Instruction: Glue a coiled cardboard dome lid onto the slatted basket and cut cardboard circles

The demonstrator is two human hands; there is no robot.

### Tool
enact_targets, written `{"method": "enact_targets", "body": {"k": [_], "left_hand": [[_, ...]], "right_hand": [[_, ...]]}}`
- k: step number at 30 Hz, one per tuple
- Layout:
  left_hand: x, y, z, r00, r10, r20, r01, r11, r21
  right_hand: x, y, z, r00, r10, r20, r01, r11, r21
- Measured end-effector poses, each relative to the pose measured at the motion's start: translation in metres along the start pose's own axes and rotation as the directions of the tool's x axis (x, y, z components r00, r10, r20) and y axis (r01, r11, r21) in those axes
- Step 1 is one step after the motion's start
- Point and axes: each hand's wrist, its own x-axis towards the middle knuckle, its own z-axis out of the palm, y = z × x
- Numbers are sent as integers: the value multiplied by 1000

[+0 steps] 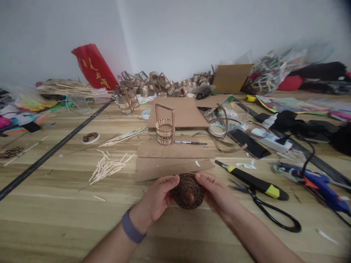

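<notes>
Between both hands is a small round brown lid [184, 193], made of coiled ridged rings with a smooth knob at its middle. My left hand [160, 191], with a purple band on the wrist, grips its left edge between thumb and fingers. The right edge is pinched by my right hand [215, 190]. Beyond the hands, a small slatted bucket [164, 131] with a tall square handle stands upright on cardboard [175, 151]. A pen [190, 143] lies beside the bucket.
Loose short sticks [105, 170] lie to the left, near a white ring with brown beads [90, 137]. On the right are scissors [256, 201], a black-and-yellow cutter [257, 182], a blue glue gun [315, 182] and a phone [249, 144]. Many small buckets [161, 84] are heaped at the back.
</notes>
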Motion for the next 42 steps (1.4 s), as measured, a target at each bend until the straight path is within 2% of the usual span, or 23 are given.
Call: {"method": "enact_targets", "body": {"k": [8, 11, 19, 24, 32, 36, 42], "left_hand": [[0, -1, -2, 999, 35, -6, -34, 997, 67], [0, -2, -1, 999, 37, -14, -36, 997, 69], [0, -1, -1, 998, 31, 49, -36, 993, 116], [2, 2, -1, 997, 56, 46, -58, 997, 42], [3, -2, 0, 991, 56, 121, -54, 998, -20], [4, -2, -1, 993, 57, 106, -55, 998, -24], [3, 1, 3, 991, 119, 57, -114, 991, -71]], "right_hand": [[-2, 1, 1, 1000, -2, 7, 3, 997, -83], [-2, 1, 2, 1000, 14, 11, -14, 998, -59], [1, 3, 0, 999, 45, 19, -45, 999, -28], [2, 5, -2, 995, -8, 96, 19, 994, -112], [2, 6, 1, 997, 5, 75, 1, 997, -78], [2, 6, 1, 998, 3, 58, 3, 995, -96], [2, 8, 0, 996, -75, 51, 84, 978, -190]]}}
